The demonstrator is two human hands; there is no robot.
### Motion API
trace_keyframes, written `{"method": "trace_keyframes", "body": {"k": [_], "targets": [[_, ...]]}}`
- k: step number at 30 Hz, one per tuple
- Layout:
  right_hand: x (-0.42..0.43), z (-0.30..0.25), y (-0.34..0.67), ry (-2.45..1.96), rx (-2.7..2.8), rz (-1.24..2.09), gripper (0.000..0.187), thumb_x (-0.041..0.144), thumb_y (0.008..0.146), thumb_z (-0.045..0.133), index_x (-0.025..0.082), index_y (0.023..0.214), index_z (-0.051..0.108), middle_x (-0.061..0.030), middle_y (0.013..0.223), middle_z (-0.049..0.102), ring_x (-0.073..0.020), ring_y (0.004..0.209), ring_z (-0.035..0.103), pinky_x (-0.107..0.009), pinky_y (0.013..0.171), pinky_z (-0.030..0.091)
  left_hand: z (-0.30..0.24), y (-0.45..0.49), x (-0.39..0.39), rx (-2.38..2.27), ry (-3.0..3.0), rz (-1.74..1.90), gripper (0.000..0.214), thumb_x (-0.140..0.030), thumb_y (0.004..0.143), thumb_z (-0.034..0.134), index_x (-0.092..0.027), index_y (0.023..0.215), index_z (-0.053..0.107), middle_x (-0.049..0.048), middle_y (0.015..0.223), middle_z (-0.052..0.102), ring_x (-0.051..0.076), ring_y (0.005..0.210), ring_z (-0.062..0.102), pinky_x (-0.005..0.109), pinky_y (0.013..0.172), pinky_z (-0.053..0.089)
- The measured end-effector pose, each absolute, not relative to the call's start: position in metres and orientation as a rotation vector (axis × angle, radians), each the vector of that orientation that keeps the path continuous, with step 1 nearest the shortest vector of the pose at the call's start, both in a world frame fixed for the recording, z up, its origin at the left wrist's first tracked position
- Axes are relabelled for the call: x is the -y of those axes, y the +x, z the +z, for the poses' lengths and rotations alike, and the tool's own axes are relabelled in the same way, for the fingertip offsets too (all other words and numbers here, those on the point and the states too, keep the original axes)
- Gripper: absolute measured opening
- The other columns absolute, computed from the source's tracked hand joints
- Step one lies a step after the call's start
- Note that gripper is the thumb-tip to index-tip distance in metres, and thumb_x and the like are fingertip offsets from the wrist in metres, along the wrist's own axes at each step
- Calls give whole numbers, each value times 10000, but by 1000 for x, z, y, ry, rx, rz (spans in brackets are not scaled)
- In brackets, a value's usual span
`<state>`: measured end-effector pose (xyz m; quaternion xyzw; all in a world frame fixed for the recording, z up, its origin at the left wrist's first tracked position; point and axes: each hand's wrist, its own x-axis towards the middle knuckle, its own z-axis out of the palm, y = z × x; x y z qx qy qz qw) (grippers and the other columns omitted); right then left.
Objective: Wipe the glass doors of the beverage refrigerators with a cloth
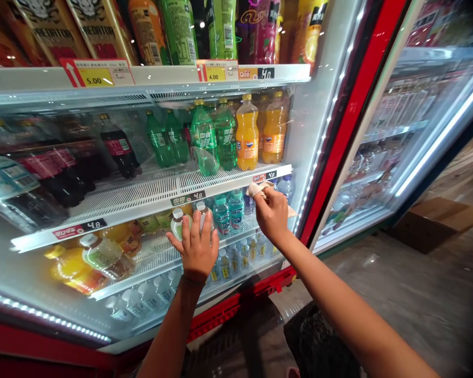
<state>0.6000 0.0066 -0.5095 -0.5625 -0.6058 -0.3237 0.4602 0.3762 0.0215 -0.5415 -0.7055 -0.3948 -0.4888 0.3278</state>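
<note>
My right hand is closed around a pale, crumpled cloth. It is level with the right end of a shelf that carries orange Fanta bottles. Lower and to the left, my left hand is spread flat, palm forward, with nothing in it. It seems to rest on the glass of a lit drinks fridge, though contact is hard to make out. Teal-capped bottles show between the two hands. Green soda bottles stand left of the Fanta.
Dark cola bottles are on the left of the middle shelf. Price tags line the shelf edges. A red door frame runs along the right side, with another lit fridge beyond it. A cardboard box lies on the grey floor.
</note>
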Motion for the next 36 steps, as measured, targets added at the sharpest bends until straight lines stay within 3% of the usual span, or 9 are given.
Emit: {"method": "trace_keyframes", "body": {"k": [9,17,21,36], "targets": [[2,-510,605,-1375,1516,-1131,301,168,1039,458,243,1177,715,-75,1001,639,-177,808,475,-335,712,293,-539,403,-17,1123,-2001,-1213,831,-331,978,599,-212,1649,123,164,1586,457,383,1545,285,705,1250,-18],[1,-503,603,-1372,1609,-1173,319,140,1018,473,258,1222,687,-81,1095,648,-183,859,500,-344,743,322,-541,405,-19,1177,-2048,-1188,854,-368,978,605,-273,1647,84,166,1626,393,400,1560,230,763,1217,-6],[6,-504,600,-1414,1581,-1235,292,145,1020,470,215,1210,681,-86,1024,657,-184,817,491,-346,722,317,-542,404,-18,1184,-2078,-1179,845,-367,980,603,-299,1645,85,157,1646,358,409,1561,219,780,1206,1],[13,-503,599,-1438,1574,-1177,331,111,1009,443,209,1259,635,-105,1103,663,-204,853,480,-360,743,307,-541,404,-16,1187,-2094,-1144,882,-445,980,595,-294,1648,40,181,1648,347,437,1560,200,809,1183,17]]}}
